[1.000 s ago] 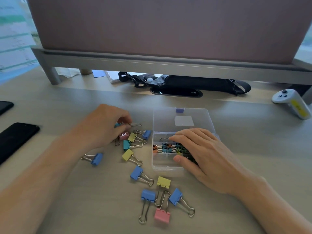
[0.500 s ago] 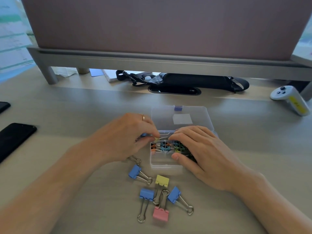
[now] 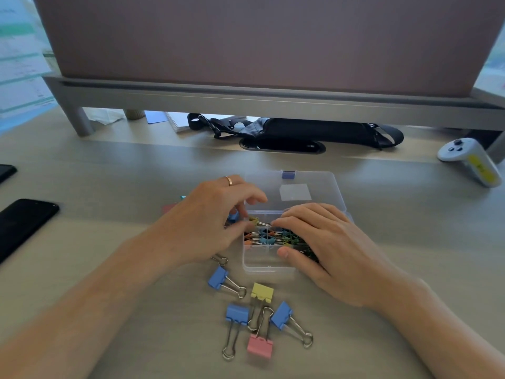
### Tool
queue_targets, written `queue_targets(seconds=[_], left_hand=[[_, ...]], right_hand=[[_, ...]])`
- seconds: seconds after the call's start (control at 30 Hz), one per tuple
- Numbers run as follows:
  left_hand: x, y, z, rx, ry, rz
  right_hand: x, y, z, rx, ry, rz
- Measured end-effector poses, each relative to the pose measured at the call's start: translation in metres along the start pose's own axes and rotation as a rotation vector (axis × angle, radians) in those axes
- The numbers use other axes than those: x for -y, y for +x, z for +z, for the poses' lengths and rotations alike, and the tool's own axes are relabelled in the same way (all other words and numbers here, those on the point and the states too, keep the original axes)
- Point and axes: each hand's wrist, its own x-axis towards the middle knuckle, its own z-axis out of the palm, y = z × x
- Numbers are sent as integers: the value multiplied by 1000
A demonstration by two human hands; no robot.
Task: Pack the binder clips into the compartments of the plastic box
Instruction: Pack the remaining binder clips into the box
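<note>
From my feed this reads as an office workstation. I see a pale wood-look desk (image 3: 410, 242) backed by a mauve partition (image 3: 259, 36) on a grey metal rail (image 3: 273, 102) across the top of the frame. An oval cable slot (image 3: 282, 146) is cut into the desktop just below it at centre. Printed sheets (image 3: 19, 64) show at upper left, a white pad (image 3: 179, 123) lies under the rail, a black phone (image 3: 24, 222) sits at the left edge, and coloured clips (image 3: 261, 291) lie scattered at lower centre.
</note>
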Motion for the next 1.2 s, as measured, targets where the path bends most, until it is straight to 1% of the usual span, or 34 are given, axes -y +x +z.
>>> queue_targets(seconds=[0.17, 0.3, 0.47, 0.57, 0.63, 0.8, 1.0, 1.1, 1.2], left_hand=[[2, 0, 3, 6, 2, -74], [-2, 1, 1, -77, -21, -54], [-5, 1, -1, -22, 171, 62], [-15, 0, 0, 4, 335, 103], [-16, 0, 3, 12, 392, 112], [-13, -3, 1, 56, 351, 117], [-10, -5, -5, 66, 299, 146], [-13, -4, -3, 84, 321, 138], [-15, -4, -4, 101, 293, 111]], right_hand=[[0, 0, 0, -9, 2, 4], [0, 0, 0, 0, 9, 19], [1, 0, 0, 1, -2, 17], [1, 0, 0, 0, -5, 21], [1, 1, 0, 6, -13, 20], [2, 3, -1, 15, -22, 23], [4, 5, -3, 21, -32, 28], [5, 5, -4, 28, -33, 26], [6, 3, -4, 35, -18, 27]])
